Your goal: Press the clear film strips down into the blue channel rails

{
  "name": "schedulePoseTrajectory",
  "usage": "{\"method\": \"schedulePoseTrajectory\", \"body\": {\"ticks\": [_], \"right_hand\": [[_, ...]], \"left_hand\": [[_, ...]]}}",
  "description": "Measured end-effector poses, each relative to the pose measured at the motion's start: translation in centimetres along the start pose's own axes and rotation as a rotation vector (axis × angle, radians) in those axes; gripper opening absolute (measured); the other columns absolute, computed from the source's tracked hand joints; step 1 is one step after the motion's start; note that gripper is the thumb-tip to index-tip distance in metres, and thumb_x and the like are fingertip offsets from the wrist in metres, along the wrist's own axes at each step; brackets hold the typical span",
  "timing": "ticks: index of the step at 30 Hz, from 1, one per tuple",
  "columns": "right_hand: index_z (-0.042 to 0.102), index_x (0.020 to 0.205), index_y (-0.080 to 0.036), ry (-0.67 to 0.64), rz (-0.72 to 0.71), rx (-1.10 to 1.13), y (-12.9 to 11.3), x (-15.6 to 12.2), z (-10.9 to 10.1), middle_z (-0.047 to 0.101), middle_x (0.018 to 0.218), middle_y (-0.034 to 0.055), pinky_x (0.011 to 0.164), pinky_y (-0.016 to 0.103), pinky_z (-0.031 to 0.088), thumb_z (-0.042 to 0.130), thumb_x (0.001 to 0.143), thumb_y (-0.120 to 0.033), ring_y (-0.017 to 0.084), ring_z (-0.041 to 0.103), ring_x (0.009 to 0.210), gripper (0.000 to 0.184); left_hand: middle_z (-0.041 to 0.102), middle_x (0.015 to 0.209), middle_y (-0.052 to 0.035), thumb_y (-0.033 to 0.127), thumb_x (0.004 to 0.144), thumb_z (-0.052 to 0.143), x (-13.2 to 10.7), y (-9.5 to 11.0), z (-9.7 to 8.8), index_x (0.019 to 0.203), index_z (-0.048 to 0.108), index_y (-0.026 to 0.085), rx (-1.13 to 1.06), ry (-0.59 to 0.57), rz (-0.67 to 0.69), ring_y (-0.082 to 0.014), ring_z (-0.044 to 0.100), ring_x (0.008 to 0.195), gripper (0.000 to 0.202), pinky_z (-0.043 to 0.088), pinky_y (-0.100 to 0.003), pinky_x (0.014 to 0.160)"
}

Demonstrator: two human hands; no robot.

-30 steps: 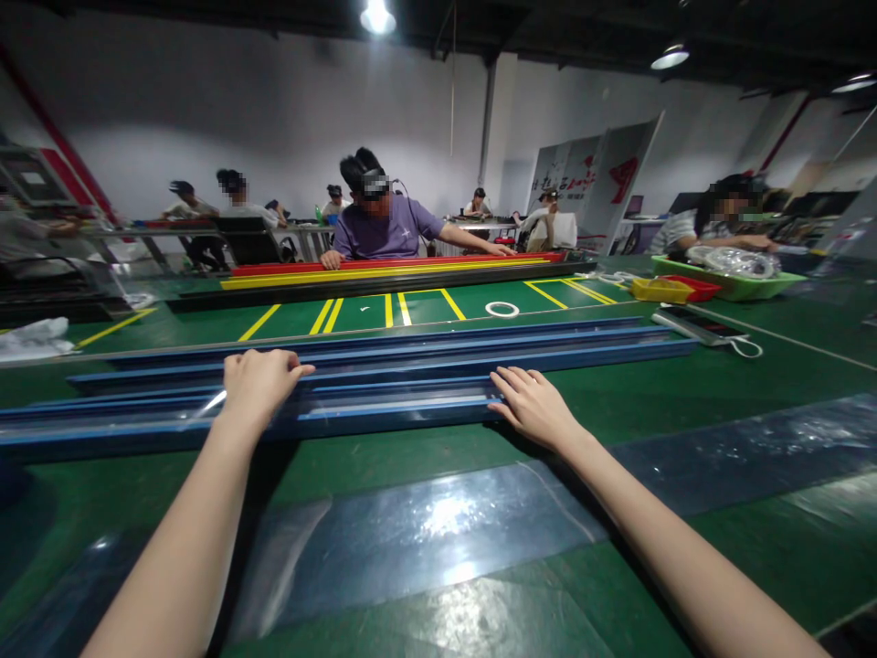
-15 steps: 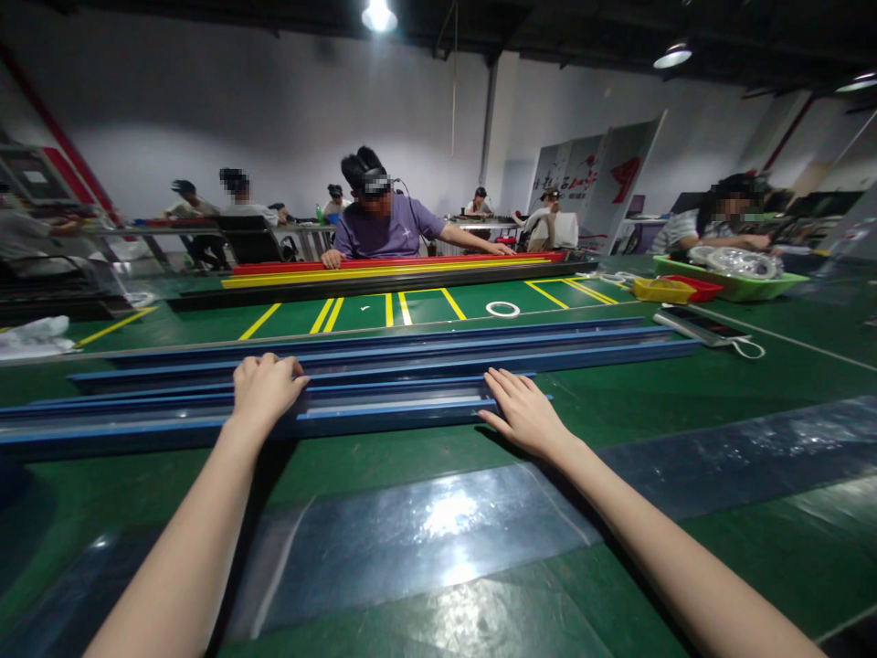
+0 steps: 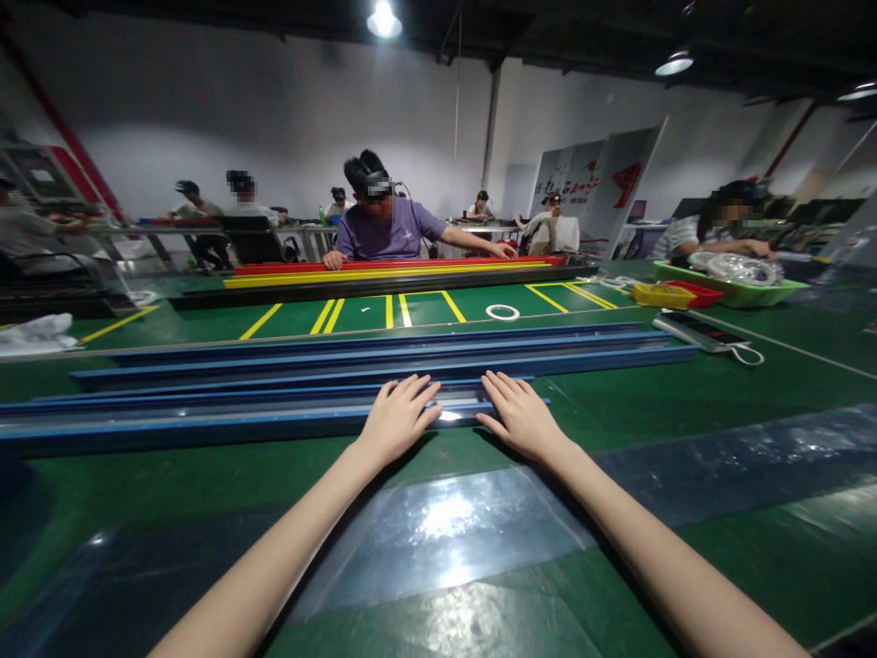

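Observation:
A long blue channel strip [image 3: 206, 424] lies across the green table in front of me, its far right end under my hands. My left hand [image 3: 399, 419] rests on it with the fingers spread. Close by on the right, my right hand [image 3: 519, 417] lies over the strip's right end, fingers stretched out. Neither hand is wrapped round anything. Behind this strip, parallel to it, lie more blue channel strips [image 3: 589, 359]. Nearer to me a clear plastic sheet [image 3: 445, 530] reflects the lamp light, partly under my forearms.
Across the table a person in a purple shirt [image 3: 390, 233] touches red and yellow strips [image 3: 384, 273]. To the right are a phone [image 3: 705, 329] with a white cable, a yellow tray [image 3: 661, 294] and a green basket [image 3: 760, 291]. A white ring [image 3: 502, 313] lies on the table [image 3: 603, 393].
My left hand has slid right along the blue channel strip, coming near my right hand. The right hand has stayed almost in place at the strip's end.

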State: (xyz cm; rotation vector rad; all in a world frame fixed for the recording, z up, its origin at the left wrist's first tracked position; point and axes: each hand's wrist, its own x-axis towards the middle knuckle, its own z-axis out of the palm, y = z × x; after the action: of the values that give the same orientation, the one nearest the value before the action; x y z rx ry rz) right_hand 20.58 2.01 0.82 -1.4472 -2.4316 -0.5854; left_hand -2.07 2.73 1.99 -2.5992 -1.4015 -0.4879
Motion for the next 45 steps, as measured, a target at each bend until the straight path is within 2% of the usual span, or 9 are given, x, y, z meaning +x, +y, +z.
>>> {"method": "schedulePoseTrajectory", "body": {"ticks": [8, 14, 19, 23, 27, 31, 34, 40, 45], "right_hand": [[0.044, 0.124, -0.009, 0.034, -0.020, 0.001, 0.3, -0.1, -0.3, 0.041, 0.132, 0.0156, 0.093, 0.037, 0.034, 0.029, 0.087, -0.044, 0.025, 0.040, 0.118, 0.053], [0.050, 0.118, -0.011, 0.125, 0.083, -0.003, 1.6, -0.2, -0.5, 0.055, 0.117, 0.0156, 0.087, 0.038, 0.036, 0.031, 0.085, -0.047, 0.025, 0.047, 0.109, 0.053], [0.056, 0.105, -0.011, 0.155, 0.205, -0.024, 1.9, -0.3, -0.7, 0.061, 0.104, 0.0143, 0.077, 0.034, 0.039, 0.031, 0.086, -0.044, 0.025, 0.055, 0.094, 0.046], [0.058, 0.101, -0.011, 0.140, 0.190, -0.004, 1.2, -0.2, -0.6, 0.062, 0.103, 0.0145, 0.079, 0.035, 0.038, 0.031, 0.087, -0.041, 0.024, 0.054, 0.097, 0.043], [0.055, 0.110, -0.009, 0.124, 0.123, 0.005, 0.2, -0.1, -0.3, 0.057, 0.114, 0.0165, 0.086, 0.037, 0.036, 0.032, 0.086, -0.044, 0.026, 0.048, 0.108, 0.048], [0.049, 0.118, -0.006, 0.087, 0.059, 0.010, -0.6, 0.0, -0.4, 0.050, 0.122, 0.0185, 0.090, 0.039, 0.034, 0.033, 0.084, -0.049, 0.028, 0.043, 0.114, 0.057], [0.048, 0.120, -0.005, 0.058, 0.030, 0.021, -1.1, 0.0, -0.7, 0.048, 0.124, 0.0189, 0.091, 0.039, 0.034, 0.033, 0.083, -0.050, 0.027, 0.041, 0.115, 0.060], [0.047, 0.122, -0.008, 0.049, 0.011, 0.032, -1.0, 0.0, -0.9, 0.047, 0.126, 0.0169, 0.092, 0.038, 0.034, 0.031, 0.084, -0.051, 0.026, 0.042, 0.116, 0.060], [0.049, 0.120, -0.009, 0.067, 0.023, 0.027, -0.7, 0.0, -0.9, 0.048, 0.126, 0.0137, 0.092, 0.036, 0.034, 0.027, 0.087, -0.046, 0.025, 0.042, 0.115, 0.054]], "left_hand": [[0.044, 0.130, -0.0025, 0.042, 0.089, 0.029, -0.3, 0.1, -0.2, 0.123, 0.046, 0.026, 0.063, 0.030, -0.027, -0.0220, 0.037, 0.121, 0.041, 0.028, -0.040, 0.097], [0.060, 0.112, -0.0076, 0.040, 0.089, 0.027, -0.4, 0.3, -1.9, 0.100, 0.061, 0.020, 0.113, 0.080, -0.165, -0.0249, 0.047, 0.110, 0.041, 0.027, -0.043, 0.094], [0.067, 0.087, -0.0123, 0.044, 0.088, 0.024, -0.1, -0.7, -3.6, 0.084, 0.064, 0.015, 0.219, -0.011, -0.350, -0.0266, 0.059, 0.086, 0.049, 0.034, -0.041, 0.081], [0.067, 0.080, -0.0134, 0.041, 0.086, 0.027, 0.0, -1.7, -4.7, 0.085, 0.064, 0.013, 0.267, -0.114, -0.482, -0.0290, 0.060, 0.080, 0.047, 0.036, -0.039, 0.073], [0.065, 0.088, -0.0145, 0.040, 0.086, 0.028, -0.1, -1.7, -4.9, 0.086, 0.064, 0.013, 0.280, -0.102, -0.487, -0.0297, 0.058, 0.085, 0.045, 0.036, -0.040, 0.075], [0.060, 0.107, -0.0120, 0.037, 0.088, 0.029, 0.0, -0.5, -3.9, 0.102, 0.060, 0.017, 0.189, 0.002, -0.350, -0.0268, 0.054, 0.099, 0.040, 0.036, -0.038, 0.081], [0.051, 0.124, -0.0073, 0.038, 0.089, 0.028, 0.1, 0.5, -2.8, 0.118, 0.050, 0.021, 0.086, 0.012, -0.220, -0.0228, 0.045, 0.112, 0.040, 0.035, -0.036, 0.088], [0.035, 0.136, -0.0048, 0.041, 0.088, 0.028, -0.3, 0.9, -1.3, 0.130, 0.036, 0.025, 0.093, -0.122, -0.167, -0.0245, 0.029, 0.126, 0.045, 0.028, -0.041, 0.097], [0.025, 0.141, -0.0031, 0.043, 0.088, 0.026, -0.3, 0.1, -2.1, 0.134, 0.027, 0.027, 0.059, -0.286, -0.216, -0.0258, 0.022, 0.129, 0.049, 0.025, -0.043, 0.099]]}}
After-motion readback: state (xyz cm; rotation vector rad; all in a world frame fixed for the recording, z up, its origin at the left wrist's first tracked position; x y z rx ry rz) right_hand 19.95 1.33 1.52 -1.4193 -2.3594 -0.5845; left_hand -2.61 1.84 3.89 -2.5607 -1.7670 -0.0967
